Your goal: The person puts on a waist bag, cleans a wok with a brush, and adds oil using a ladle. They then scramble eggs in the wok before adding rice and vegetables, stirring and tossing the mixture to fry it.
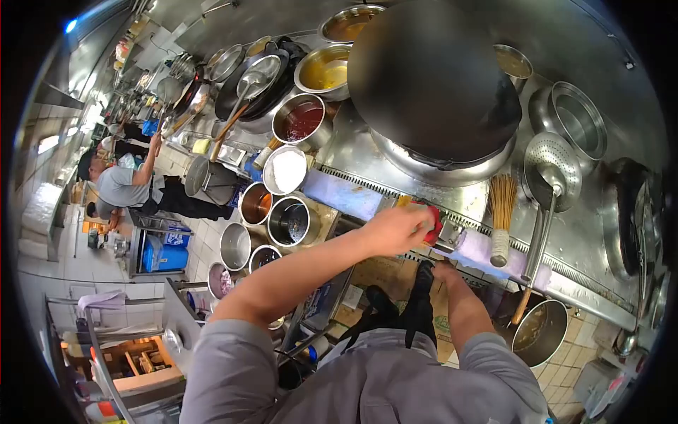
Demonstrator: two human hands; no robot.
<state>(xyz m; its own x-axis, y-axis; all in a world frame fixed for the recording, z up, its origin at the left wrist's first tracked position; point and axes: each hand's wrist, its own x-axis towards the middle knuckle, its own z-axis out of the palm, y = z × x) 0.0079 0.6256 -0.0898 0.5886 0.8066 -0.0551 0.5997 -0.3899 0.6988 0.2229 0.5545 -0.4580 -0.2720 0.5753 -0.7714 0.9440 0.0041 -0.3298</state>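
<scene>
My left hand [399,231] reaches across to the front rail of the steel range, its fingers closed round a small red object [432,226] whose kind I cannot make out. Lower down, my right hand [443,271] is close under the range's front edge; its fingers are curled, and what they hold, if anything, is hidden. Beyond both hands a large dark wok [459,134] sits on the burner ring, partly blurred. A bamboo brush [502,219] lies to the right of my left hand. Folded cloths [342,192] rest along the rail.
At left stand pots of sauce [299,117], a bowl of white powder [285,169] and several steel containers. A perforated skimmer [553,169] lies at right, above a pot of liquid [540,332]. Another person [127,185] works at a farther wok.
</scene>
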